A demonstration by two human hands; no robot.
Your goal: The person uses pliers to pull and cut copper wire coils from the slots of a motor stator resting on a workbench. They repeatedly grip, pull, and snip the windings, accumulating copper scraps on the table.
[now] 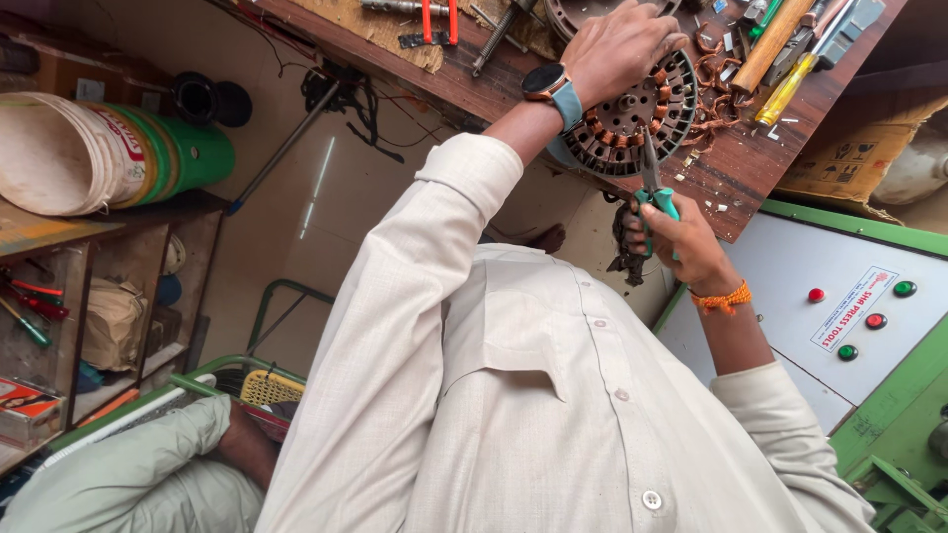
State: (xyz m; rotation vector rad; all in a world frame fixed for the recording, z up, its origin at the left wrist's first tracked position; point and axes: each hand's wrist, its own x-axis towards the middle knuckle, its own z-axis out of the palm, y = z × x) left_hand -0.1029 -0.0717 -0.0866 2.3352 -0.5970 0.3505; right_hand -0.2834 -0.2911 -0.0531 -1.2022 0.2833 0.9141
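A round motor stator (614,136) with copper windings lies at the edge of a wooden workbench (752,170). My left hand (617,44), with a watch (549,83) on its wrist, presses down on top of the stator. My right hand (688,245), with an orange thread band at its wrist, grips teal-handled pliers (656,195). The plier jaws touch the windings at the stator's near rim. A dark clump of old wire (626,249) hangs just below my right hand.
The bench holds a wooden hammer handle (772,44), a yellow screwdriver (787,91), red-handled pliers (438,20) and copper scraps (713,74). A green and white machine panel with buttons (857,306) is on the right. Stacked buckets (94,153) and tool shelves (59,326) are on the left.
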